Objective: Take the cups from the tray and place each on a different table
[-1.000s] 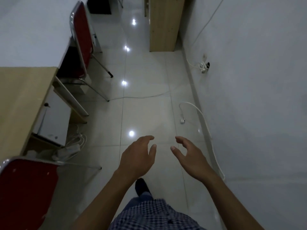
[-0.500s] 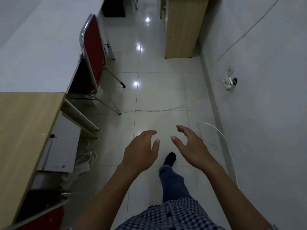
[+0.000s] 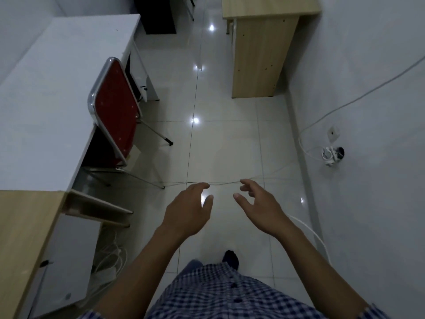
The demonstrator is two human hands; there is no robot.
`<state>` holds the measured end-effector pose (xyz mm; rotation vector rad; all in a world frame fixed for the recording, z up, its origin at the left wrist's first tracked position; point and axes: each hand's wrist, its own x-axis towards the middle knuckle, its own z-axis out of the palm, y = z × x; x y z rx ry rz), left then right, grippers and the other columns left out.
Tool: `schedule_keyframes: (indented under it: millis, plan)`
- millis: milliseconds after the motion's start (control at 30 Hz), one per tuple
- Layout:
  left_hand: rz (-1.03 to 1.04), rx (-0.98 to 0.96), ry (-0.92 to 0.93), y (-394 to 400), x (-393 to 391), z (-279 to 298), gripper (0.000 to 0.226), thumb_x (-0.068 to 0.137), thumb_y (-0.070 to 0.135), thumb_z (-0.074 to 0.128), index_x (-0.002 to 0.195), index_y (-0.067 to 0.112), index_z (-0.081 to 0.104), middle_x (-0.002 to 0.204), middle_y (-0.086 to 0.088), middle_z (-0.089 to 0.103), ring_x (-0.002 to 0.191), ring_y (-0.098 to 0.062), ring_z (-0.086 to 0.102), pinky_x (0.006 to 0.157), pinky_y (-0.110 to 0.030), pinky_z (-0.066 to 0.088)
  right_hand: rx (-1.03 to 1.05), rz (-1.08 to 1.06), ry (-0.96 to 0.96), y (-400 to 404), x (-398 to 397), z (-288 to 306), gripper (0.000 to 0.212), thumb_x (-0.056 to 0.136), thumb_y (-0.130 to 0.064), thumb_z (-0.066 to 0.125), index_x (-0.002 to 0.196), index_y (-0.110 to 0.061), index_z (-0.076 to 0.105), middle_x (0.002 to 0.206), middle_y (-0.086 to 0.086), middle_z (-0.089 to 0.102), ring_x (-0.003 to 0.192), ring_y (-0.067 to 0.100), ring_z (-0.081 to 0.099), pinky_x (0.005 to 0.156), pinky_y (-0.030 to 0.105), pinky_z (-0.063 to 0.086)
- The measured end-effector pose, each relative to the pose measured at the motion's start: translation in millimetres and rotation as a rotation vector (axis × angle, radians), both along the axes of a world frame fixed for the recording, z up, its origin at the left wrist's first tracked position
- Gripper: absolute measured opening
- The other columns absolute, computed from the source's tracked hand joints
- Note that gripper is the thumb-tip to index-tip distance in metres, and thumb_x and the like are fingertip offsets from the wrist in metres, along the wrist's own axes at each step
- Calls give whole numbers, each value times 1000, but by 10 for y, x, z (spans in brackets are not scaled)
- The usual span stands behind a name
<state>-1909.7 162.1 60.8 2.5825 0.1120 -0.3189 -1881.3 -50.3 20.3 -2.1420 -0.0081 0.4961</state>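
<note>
Neither a cup nor a tray shows in the head view. My left hand (image 3: pixel 188 210) and my right hand (image 3: pixel 259 206) hang side by side over the tiled floor, palms facing each other, fingers loosely curled and apart, holding nothing. A white table (image 3: pixel 53 93) runs along the left. Nearer on the left is a wooden table (image 3: pixel 20 245). A second wooden table (image 3: pixel 262 42) stands far ahead by the right wall.
A red chair (image 3: pixel 117 107) is tucked at the white table, its legs reaching into the aisle. A thin cable (image 3: pixel 225 183) crosses the floor just ahead of my hands. A white cable and plug cluster (image 3: pixel 331 155) lie by the right wall.
The view has advanced along the aisle: the near red chair dropped out of sight, the far wooden table and white table came closer. Both hands keep the same empty pose.
</note>
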Motion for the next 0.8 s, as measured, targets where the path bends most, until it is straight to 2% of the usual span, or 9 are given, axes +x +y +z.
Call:
schedule_keyframes:
  millis: [67,167,333,500,667,800]
  plan:
    - [7,-28,-3,-1,315,31,46,100,43,44,142,26,45,146,4,50,130,-15,49,103,-32,39,1,-8,-2,-30,334,38,57,97,-57,56,147,-35,44,135,-16,58,116,3,53,83,11,35]
    - [23,-67,-8,60,774,38,45,100,40,45,142,23,45,146,1,51,128,-16,50,104,-34,41,13,-27,4,-22,789,76,58,97,-56,56,149,-33,42,137,-13,58,115,4,53,88,19,38]
    - [72,-119,-22,250,1575,-86,43,100,41,45,140,25,47,144,4,52,128,-14,50,102,-30,39,-9,-43,0,124,1577,33,61,98,-53,57,152,-30,39,142,-11,55,119,5,51,92,23,37]
    - [97,-170,8,563,2544,-181,42,100,42,45,139,26,49,143,5,53,128,-13,50,106,-39,43,-50,6,22,455,2518,25,60,99,-53,56,152,-31,39,143,-10,55,119,5,51,93,24,38]
    - [52,-166,-1,820,3482,-129,42,100,42,44,139,27,50,143,6,53,126,-12,51,102,-32,42,-73,-14,-4,682,3466,164,58,99,-51,56,151,-31,41,140,-11,57,118,5,51,93,24,39]
    - [60,-201,8,994,4025,-75,41,100,44,43,137,30,50,142,10,53,127,-8,49,98,-23,36,-61,-26,10,885,4045,225,53,100,-50,55,149,-32,44,138,-12,58,121,6,54,93,24,40]
